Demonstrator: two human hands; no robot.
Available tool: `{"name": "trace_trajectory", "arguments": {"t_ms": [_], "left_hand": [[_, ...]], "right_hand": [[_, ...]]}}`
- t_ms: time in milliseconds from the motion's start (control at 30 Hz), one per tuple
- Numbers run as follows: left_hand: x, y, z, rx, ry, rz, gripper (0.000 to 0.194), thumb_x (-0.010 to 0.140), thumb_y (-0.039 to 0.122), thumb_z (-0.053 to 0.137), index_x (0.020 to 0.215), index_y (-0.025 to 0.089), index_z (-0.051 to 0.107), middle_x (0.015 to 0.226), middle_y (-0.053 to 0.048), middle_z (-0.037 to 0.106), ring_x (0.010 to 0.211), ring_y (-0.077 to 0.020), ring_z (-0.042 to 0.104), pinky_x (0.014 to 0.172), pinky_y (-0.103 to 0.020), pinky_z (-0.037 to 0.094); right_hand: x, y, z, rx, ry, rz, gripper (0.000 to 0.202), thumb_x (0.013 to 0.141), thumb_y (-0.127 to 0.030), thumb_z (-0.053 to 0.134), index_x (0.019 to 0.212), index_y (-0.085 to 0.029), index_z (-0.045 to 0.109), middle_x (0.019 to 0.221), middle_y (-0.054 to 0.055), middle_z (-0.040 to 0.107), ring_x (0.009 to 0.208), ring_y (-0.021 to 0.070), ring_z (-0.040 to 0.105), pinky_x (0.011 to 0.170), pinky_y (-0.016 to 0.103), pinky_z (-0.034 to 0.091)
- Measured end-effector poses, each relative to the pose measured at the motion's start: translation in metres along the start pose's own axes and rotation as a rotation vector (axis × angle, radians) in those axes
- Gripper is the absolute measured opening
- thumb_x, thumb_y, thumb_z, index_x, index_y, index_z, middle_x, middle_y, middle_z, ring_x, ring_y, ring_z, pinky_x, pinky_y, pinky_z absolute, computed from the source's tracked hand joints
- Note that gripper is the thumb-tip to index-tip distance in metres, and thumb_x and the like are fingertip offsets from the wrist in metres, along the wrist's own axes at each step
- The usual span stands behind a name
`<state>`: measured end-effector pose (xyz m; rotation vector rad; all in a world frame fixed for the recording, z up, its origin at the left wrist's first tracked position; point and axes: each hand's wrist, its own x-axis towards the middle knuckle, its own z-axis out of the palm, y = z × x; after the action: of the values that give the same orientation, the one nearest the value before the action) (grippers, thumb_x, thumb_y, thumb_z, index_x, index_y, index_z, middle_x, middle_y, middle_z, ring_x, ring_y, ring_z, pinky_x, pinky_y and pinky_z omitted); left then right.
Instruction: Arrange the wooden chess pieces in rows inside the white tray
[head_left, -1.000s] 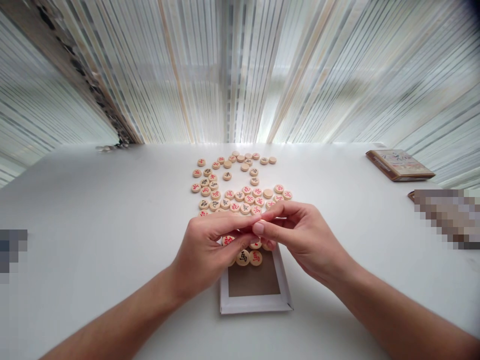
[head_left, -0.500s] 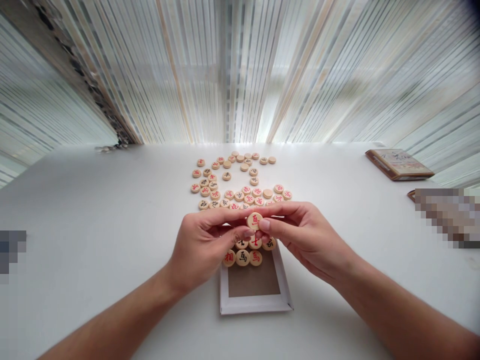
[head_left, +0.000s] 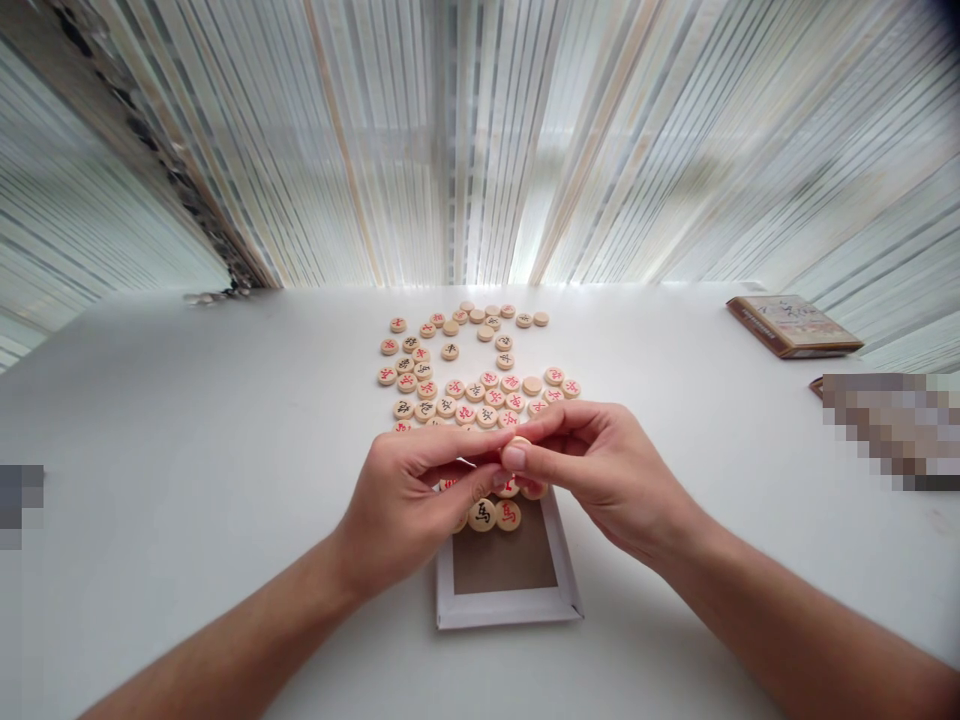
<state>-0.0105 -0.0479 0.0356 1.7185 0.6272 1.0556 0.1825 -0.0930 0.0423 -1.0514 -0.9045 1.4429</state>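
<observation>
Above a shallow white-rimmed box (head_left: 510,609), my two hands meet around one round wooden Chinese chess piece (head_left: 517,442). My right hand (head_left: 600,465) pinches it between thumb and fingers, and the thumb hides most of its face. The fingertips of my left hand (head_left: 409,490) close on its left side. Inside the box lie rows of pieces, among them a black-marked piece (head_left: 482,515) and a red-marked piece (head_left: 508,516), both face up. My left hand covers some of the boxed pieces; the box's near part shows a bare brown bottom.
Many loose chess pieces (head_left: 465,413) are scattered on the white table (head_left: 225,480) beyond the box, some face down. A flat printed box (head_left: 795,325) lies at the far right, with another partly blurred item (head_left: 885,425) nearer. Striped curtains (head_left: 480,150) hang behind the table.
The held piece has turned: its red character faced me before, and now only a bit of its edge and top shows behind my right thumb. My hands have hardly shifted.
</observation>
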Motion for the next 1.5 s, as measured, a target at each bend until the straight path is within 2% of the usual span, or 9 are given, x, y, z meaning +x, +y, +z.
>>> {"name": "trace_trajectory", "arguments": {"t_ms": [267, 400, 500, 667, 967, 1067, 1267, 1400, 1500], "left_hand": [[-0.0015, 0.0019, 0.0003, -0.023, 0.006, -0.025, 0.031, 0.084, 0.010, 0.088, 0.110, 0.028, 0.088, 0.098, -0.004, 0.088, 0.084, -0.0216, 0.085, 0.076, -0.027, 0.072], [-0.0002, 0.0031, 0.0014, -0.091, 0.036, -0.060, 0.032, 0.082, 0.008, 0.089, 0.107, 0.029, 0.089, 0.096, -0.002, 0.088, 0.081, -0.0209, 0.085, 0.075, -0.026, 0.072], [0.0011, 0.0046, 0.0015, -0.147, 0.055, -0.081, 0.035, 0.081, 0.005, 0.089, 0.105, 0.030, 0.089, 0.096, 0.000, 0.088, 0.084, -0.0191, 0.085, 0.076, -0.021, 0.072], [0.0009, 0.0052, 0.0018, -0.193, 0.076, -0.110, 0.032, 0.081, 0.006, 0.089, 0.103, 0.029, 0.089, 0.095, 0.001, 0.088, 0.086, -0.0181, 0.085, 0.078, -0.019, 0.071], [0.0005, 0.0008, 0.0016, -0.130, 0.051, -0.083, 0.036, 0.080, 0.004, 0.089, 0.107, 0.028, 0.088, 0.104, -0.001, 0.088, 0.092, -0.0184, 0.085, 0.080, -0.019, 0.070], [0.0020, 0.0018, 0.0015, -0.136, 0.061, -0.088, 0.034, 0.080, 0.005, 0.089, 0.104, 0.028, 0.089, 0.100, 0.000, 0.088, 0.089, -0.0175, 0.085, 0.078, -0.017, 0.070], [0.0027, 0.0026, 0.0007, -0.122, 0.077, -0.057, 0.034, 0.081, 0.003, 0.087, 0.104, 0.028, 0.089, 0.097, 0.000, 0.088, 0.087, -0.0181, 0.086, 0.078, -0.017, 0.070], [0.0030, 0.0022, 0.0003, -0.152, 0.081, -0.088, 0.032, 0.082, 0.004, 0.088, 0.103, 0.027, 0.089, 0.098, -0.002, 0.087, 0.088, -0.0211, 0.086, 0.078, -0.020, 0.071], [0.0043, 0.0020, 0.0000, -0.190, 0.059, -0.119, 0.033, 0.082, 0.007, 0.089, 0.106, 0.029, 0.088, 0.101, -0.002, 0.087, 0.089, -0.0195, 0.086, 0.079, -0.018, 0.070]], "right_hand": [[-0.0005, 0.0026, -0.0018, -0.020, -0.021, -0.031, 0.020, 0.069, -0.028, 0.102, 0.080, -0.020, 0.087, 0.067, 0.003, 0.078, 0.059, 0.0127, 0.066, 0.056, 0.023, 0.055], [-0.0002, 0.0029, -0.0052, -0.043, -0.074, -0.039, 0.018, 0.080, -0.031, 0.096, 0.093, -0.020, 0.089, 0.074, 0.005, 0.080, 0.066, 0.0147, 0.068, 0.061, 0.026, 0.056], [0.0000, 0.0011, -0.0067, -0.040, -0.099, -0.030, 0.023, 0.083, -0.034, 0.094, 0.102, -0.022, 0.090, 0.082, 0.007, 0.083, 0.071, 0.0164, 0.071, 0.066, 0.028, 0.060], [0.0003, -0.0015, -0.0076, -0.020, -0.092, -0.001, 0.026, 0.081, -0.036, 0.095, 0.103, -0.024, 0.090, 0.080, 0.008, 0.083, 0.069, 0.0168, 0.072, 0.067, 0.029, 0.061], [0.0005, 0.0008, -0.0067, 0.021, -0.094, -0.013, 0.022, 0.076, -0.025, 0.098, 0.096, -0.023, 0.090, 0.075, 0.004, 0.081, 0.065, 0.0143, 0.069, 0.062, 0.025, 0.058], [0.0009, 0.0024, -0.0079, 0.040, -0.107, 0.000, 0.024, 0.076, -0.023, 0.098, 0.099, -0.022, 0.090, 0.079, 0.005, 0.083, 0.068, 0.0136, 0.072, 0.066, 0.023, 0.060], [0.0013, 0.0036, -0.0066, 0.098, -0.111, 0.026, 0.034, 0.065, -0.013, 0.103, 0.094, -0.021, 0.088, 0.085, 0.003, 0.084, 0.077, 0.0156, 0.079, 0.073, 0.022, 0.066], [0.0010, 0.0023, -0.0048, 0.093, -0.124, 0.022, 0.038, 0.063, -0.011, 0.103, 0.096, -0.022, 0.088, 0.090, 0.004, 0.086, 0.081, 0.0168, 0.082, 0.079, 0.023, 0.068], [0.0012, 0.0018, -0.0040, 0.083, -0.144, -0.005, 0.044, 0.064, -0.012, 0.103, 0.103, -0.024, 0.088, 0.091, 0.004, 0.086, 0.083, 0.0182, 0.083, 0.083, 0.025, 0.069]]}}
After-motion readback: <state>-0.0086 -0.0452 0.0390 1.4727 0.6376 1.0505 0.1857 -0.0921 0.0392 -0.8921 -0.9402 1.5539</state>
